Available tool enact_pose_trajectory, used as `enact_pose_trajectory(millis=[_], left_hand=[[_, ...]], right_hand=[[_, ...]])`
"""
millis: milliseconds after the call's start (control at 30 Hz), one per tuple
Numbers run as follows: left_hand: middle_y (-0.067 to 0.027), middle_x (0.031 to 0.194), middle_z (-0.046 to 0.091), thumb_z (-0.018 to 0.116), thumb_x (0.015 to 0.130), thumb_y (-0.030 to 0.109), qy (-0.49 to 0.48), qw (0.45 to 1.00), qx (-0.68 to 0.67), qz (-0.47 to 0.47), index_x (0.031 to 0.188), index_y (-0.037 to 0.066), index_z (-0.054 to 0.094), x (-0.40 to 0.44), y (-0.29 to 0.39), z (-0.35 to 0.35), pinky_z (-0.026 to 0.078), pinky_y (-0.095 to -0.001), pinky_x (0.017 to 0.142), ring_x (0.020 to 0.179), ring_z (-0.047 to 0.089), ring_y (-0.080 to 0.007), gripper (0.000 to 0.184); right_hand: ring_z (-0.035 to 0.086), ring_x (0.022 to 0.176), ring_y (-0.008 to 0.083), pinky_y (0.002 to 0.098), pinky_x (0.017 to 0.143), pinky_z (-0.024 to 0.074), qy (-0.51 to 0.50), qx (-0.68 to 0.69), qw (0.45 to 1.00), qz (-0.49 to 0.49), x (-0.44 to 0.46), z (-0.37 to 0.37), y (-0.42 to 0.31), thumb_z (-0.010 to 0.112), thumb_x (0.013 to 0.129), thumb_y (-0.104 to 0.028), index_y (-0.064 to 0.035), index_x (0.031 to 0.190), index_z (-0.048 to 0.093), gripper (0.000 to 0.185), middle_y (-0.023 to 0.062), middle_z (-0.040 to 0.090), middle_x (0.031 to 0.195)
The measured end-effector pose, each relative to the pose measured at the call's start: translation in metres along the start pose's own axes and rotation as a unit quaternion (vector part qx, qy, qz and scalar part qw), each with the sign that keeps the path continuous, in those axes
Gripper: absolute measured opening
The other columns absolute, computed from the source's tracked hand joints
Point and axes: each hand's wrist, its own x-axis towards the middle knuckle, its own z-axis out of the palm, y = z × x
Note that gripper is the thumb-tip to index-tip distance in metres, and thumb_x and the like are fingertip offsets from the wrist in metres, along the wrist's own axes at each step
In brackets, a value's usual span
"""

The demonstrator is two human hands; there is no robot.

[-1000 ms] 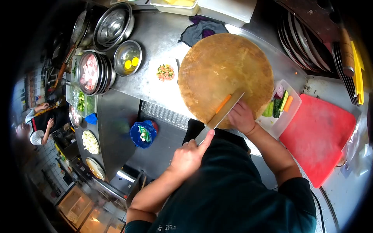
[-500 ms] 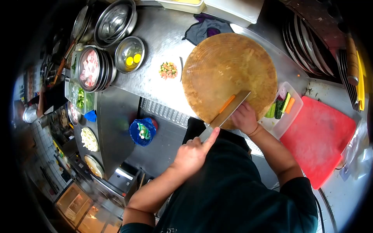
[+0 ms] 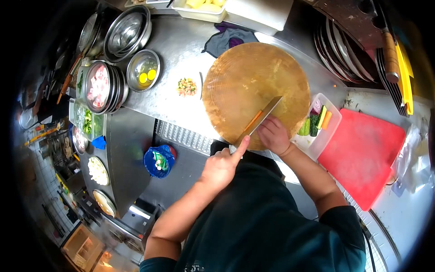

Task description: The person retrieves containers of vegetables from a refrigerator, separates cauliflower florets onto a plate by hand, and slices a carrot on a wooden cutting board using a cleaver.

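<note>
My left hand (image 3: 220, 167) is closed on the handle of a long-bladed kitchen knife (image 3: 264, 116), its index finger stretched along the knife. The blade lies slantwise over a round wooden chopping block (image 3: 258, 68), its tip pointing away from me. An orange carrot strip (image 3: 253, 120) shows along the left side of the blade. On the other side my right hand (image 3: 274, 136) has its fingers curled close against the blade. Whatever those fingers press on is hidden by them and the knife.
Right of the block stands a clear container (image 3: 334, 119) with cut vegetables, beside a red cutting board (image 3: 362, 154). Leftward are a plate of diced food (image 3: 186, 87), a bowl with egg yolks (image 3: 154, 68), stacked bowls of meat (image 3: 98, 86) and a blue-lined bin (image 3: 158, 159).
The view has shifted, so most things appear further left. The knife has slid a little farther away from me over the block, and less orange shows beside it. Both hands keep their grip.
</note>
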Motion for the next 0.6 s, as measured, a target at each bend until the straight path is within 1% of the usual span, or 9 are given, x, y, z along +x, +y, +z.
enact_pose_trajectory(millis=[100, 200, 233, 300, 367, 467, 500, 600], left_hand=[[-0.0202, 0.080, 0.062, 0.057, 0.084, -0.003, 0.000, 1.000, 0.015, 0.000, 0.164, 0.022, 0.031, 0.008, 0.002, -0.003, 0.057, -0.0512, 0.065, 0.068, 0.067, -0.0404, 0.088], [-0.0213, 0.082, 0.064, 0.058, 0.086, -0.003, 0.030, 0.999, -0.026, 0.015, 0.165, 0.021, 0.027, 0.009, -0.017, -0.003, 0.057, -0.0512, 0.066, 0.070, 0.067, -0.0420, 0.089], [-0.0242, 0.086, 0.067, 0.060, 0.090, -0.003, 0.038, 0.997, -0.070, 0.006, 0.165, 0.020, 0.025, 0.008, -0.021, -0.006, 0.055, -0.0521, 0.069, 0.074, 0.067, -0.0446, 0.086], [-0.0259, 0.088, 0.068, 0.059, 0.092, -0.002, 0.054, 0.990, -0.126, -0.014, 0.165, 0.018, 0.024, 0.005, -0.027, -0.009, 0.054, -0.0528, 0.071, 0.077, 0.067, -0.0460, 0.083], [-0.0287, 0.089, 0.068, 0.059, 0.096, 0.000, 0.059, 0.984, -0.164, -0.039, 0.164, 0.015, 0.025, 0.004, -0.027, -0.011, 0.052, -0.0539, 0.073, 0.081, 0.067, -0.0482, 0.078], [-0.0283, 0.088, 0.067, 0.059, 0.095, -0.001, 0.092, 0.986, -0.138, -0.024, 0.163, 0.013, 0.026, 0.001, -0.022, -0.011, 0.053, -0.0544, 0.073, 0.079, 0.067, -0.0485, 0.077], [-0.0278, 0.088, 0.067, 0.060, 0.093, -0.002, 0.107, 0.988, -0.112, -0.007, 0.162, 0.012, 0.029, 0.000, -0.020, -0.013, 0.053, -0.0540, 0.070, 0.077, 0.067, -0.0472, 0.077], [-0.0263, 0.087, 0.068, 0.061, 0.091, -0.004, 0.113, 0.992, -0.049, 0.000, 0.161, 0.010, 0.032, -0.006, -0.016, -0.015, 0.054, -0.0530, 0.067, 0.074, 0.068, -0.0449, 0.077]], right_hand=[[0.066, 0.108, 0.0316, 0.0400, 0.090, 0.0572, 0.011, 0.018, 1.000, 0.015, 0.000, 0.000, -0.001, 0.074, 0.073, -0.004, -0.0044, 0.100, 0.073, 0.027, 0.0100, 0.069, 0.109], [0.066, 0.106, 0.0317, 0.0404, 0.090, 0.0572, 0.021, 0.021, 1.000, 0.008, -0.005, 0.004, 0.000, 0.074, 0.073, -0.004, -0.0040, 0.099, 0.072, 0.025, 0.0096, 0.069, 0.107], [0.065, 0.106, 0.0317, 0.0405, 0.090, 0.0572, 0.020, 0.020, 1.000, 0.008, -0.006, 0.004, 0.000, 0.074, 0.073, -0.005, -0.0041, 0.099, 0.072, 0.025, 0.0096, 0.069, 0.107], [0.065, 0.105, 0.0319, 0.0406, 0.089, 0.0572, 0.016, 0.017, 1.000, 0.012, -0.009, 0.003, 0.000, 0.074, 0.073, -0.005, -0.0044, 0.098, 0.071, 0.025, 0.0094, 0.068, 0.105], [0.066, 0.101, 0.0326, 0.0402, 0.087, 0.0579, 0.022, 0.015, 1.000, 0.017, -0.010, 0.000, -0.002, 0.076, 0.073, -0.001, -0.0037, 0.097, 0.072, 0.025, 0.0107, 0.068, 0.104], [0.066, 0.100, 0.0330, 0.0401, 0.085, 0.0582, 0.017, 0.018, 0.999, 0.024, -0.012, -0.001, -0.003, 0.076, 0.072, 0.000, -0.0035, 0.098, 0.072, 0.026, 0.0114, 0.069, 0.105], [0.066, 0.100, 0.0330, 0.0401, 0.085, 0.0582, 0.014, 0.019, 0.999, 0.026, -0.012, -0.001, -0.003, 0.075, 0.072, 0.000, -0.0035, 0.098, 0.072, 0.027, 0.0114, 0.068, 0.106], [0.066, 0.101, 0.0332, 0.0402, 0.086, 0.0581, 0.011, 0.014, 1.000, 0.025, -0.013, 0.000, -0.002, 0.074, 0.071, 0.000, -0.0036, 0.100, 0.072, 0.029, 0.0115, 0.068, 0.108]])
